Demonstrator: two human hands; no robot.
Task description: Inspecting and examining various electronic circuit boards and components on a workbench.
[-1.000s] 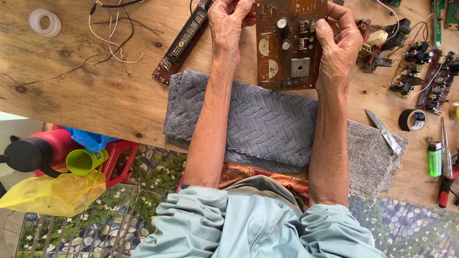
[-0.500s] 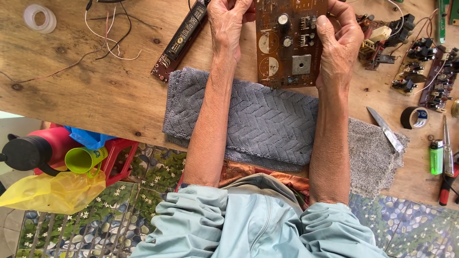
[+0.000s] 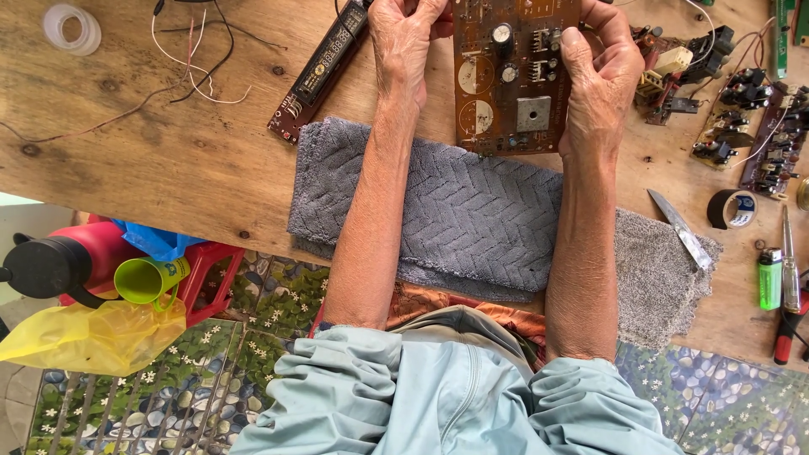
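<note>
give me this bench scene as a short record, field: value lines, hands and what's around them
left hand: left hand grips the left edge of the brown circuit board
right hand: right hand grips its right edge
board: held up over the grey towel
surface: wooden table
left of board: narrow display board
right side: knife, tape roll, green lighter

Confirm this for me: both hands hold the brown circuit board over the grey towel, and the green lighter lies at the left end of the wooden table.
Not quite. Both the left hand and the right hand do hold the brown circuit board over the grey towel, but the green lighter lies at the right end of the wooden table, beside a screwdriver. The head view shows it.
</note>
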